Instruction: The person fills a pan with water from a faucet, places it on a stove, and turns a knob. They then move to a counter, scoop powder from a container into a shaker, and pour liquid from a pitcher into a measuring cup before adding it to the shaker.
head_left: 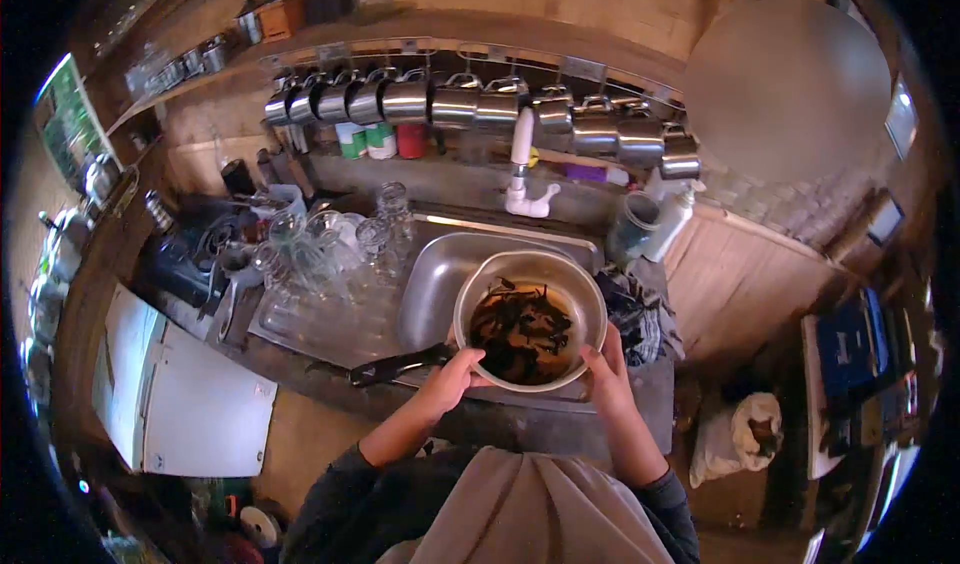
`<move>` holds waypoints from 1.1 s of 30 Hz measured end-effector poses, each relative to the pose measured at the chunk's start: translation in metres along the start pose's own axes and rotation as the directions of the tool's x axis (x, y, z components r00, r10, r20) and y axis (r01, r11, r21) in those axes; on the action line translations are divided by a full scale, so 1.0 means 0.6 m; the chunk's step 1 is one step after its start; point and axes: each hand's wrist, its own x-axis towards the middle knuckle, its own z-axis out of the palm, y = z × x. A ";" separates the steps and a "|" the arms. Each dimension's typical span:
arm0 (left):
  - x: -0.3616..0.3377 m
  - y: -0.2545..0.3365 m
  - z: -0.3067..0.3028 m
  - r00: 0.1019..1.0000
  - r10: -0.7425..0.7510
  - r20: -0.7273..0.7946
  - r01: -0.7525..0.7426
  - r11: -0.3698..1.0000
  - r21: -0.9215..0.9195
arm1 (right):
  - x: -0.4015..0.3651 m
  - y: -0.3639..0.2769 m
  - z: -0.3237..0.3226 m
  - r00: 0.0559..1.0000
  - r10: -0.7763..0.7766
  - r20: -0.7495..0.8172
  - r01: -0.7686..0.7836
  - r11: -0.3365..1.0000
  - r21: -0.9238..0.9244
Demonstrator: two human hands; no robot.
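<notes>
A steel saucepan point(577, 282) with a long black handle point(402, 364) is held over the front right part of the sink basin point(428, 282). Brown liquid and dark, leaf-like pieces point(520, 329) lie inside it. My left hand point(450, 380) grips the near left side of the pan, close to where the handle joins, with the thumb at the rim. On the near right side, my right hand point(608, 374) is closed on the pan, thumb against the outer wall. The fingers beneath the pan are mostly hidden.
Glassware point(320, 244) crowds the drainboard point(330, 319) on the left. Behind the basin rises a pale tap point(522, 164), below a row of hanging steel mugs point(455, 104). A soap bottle point(672, 222), a jar point(632, 226) and a dark cloth point(640, 314) are at the right.
</notes>
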 end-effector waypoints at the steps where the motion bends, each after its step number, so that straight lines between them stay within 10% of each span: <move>1: 0.009 0.002 -0.009 0.999 0.039 -0.033 -0.038 0.999 0.031 | 0.017 0.007 -0.005 1.000 0.020 -0.003 -0.020 0.999 -0.035; 9: 0.041 0.049 -0.019 0.978 0.139 -0.154 -0.129 0.989 0.071 | 0.239 0.031 -0.045 0.999 0.024 -0.029 -0.022 0.999 0.046; 11: 0.050 0.043 -0.037 0.978 0.143 -0.153 -0.133 0.988 0.075 | 0.291 0.006 -0.034 0.978 -0.200 0.051 0.205 0.902 -0.381; 15: 0.055 0.082 -0.026 0.973 -0.002 -0.231 0.058 0.970 0.234 | 0.409 0.004 -0.036 0.982 -0.169 0.086 0.189 0.889 -0.418; 20: 0.111 0.049 -0.051 0.974 0.092 -0.205 -0.067 0.990 0.123 | 0.502 0.027 -0.014 0.883 -0.443 0.153 0.337 0.375 -0.863; 33: 0.164 0.062 -0.065 0.972 -0.007 -0.236 0.020 0.998 0.052 | 0.528 0.069 -0.007 0.843 -0.491 0.218 0.390 0.279 -0.878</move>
